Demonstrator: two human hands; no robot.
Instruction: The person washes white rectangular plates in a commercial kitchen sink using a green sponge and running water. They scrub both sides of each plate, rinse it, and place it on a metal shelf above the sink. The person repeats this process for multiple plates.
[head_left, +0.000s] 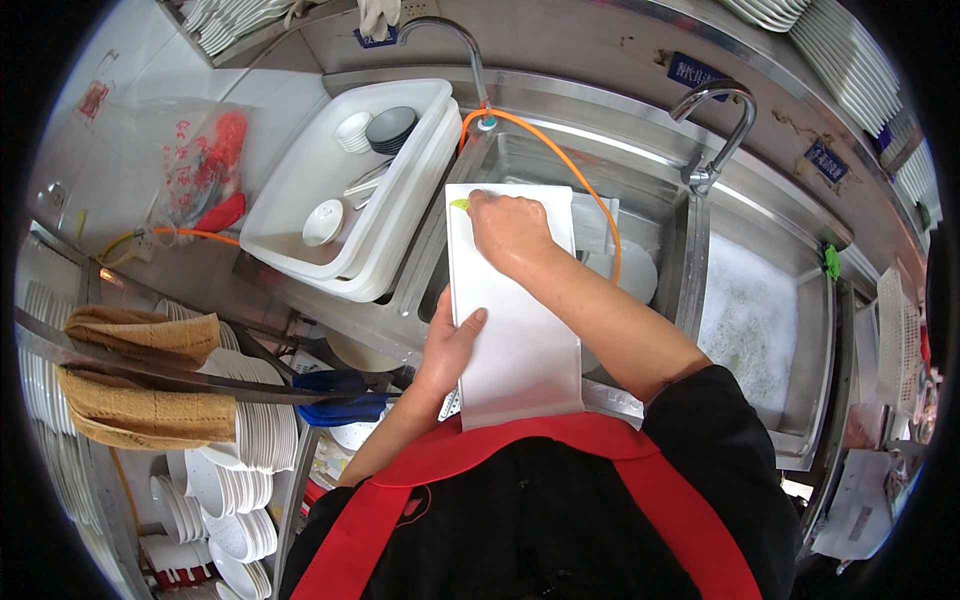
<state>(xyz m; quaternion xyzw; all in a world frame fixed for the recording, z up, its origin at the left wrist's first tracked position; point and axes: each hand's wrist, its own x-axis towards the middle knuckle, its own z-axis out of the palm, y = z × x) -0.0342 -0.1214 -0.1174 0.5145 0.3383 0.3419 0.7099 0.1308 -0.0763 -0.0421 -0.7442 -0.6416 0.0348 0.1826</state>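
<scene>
A long white rectangular plate (517, 367) is held over the middle basin of a steel sink, its near end close to my red apron (517, 439). My left hand (450, 345) grips its left edge, thumb on the upper face. Against the far part of that face presses my right hand (514, 229), wet and curled over a yellow-green scrubbing pad (459, 204), mostly hidden by the fingers. Beneath, in the middle basin (637, 191), a round white plate (634, 270) and a rectangular dish (596, 225) show partly.
Stacked white tubs (420, 217) on the left hold small bowls, a cup (324, 223) and cutlery. An orange hose (570, 154) loops over the middle basin from a tap (476, 67). Suds (750, 322) fill the right basin. Towels (157, 409) hang by stacked plates (266, 431).
</scene>
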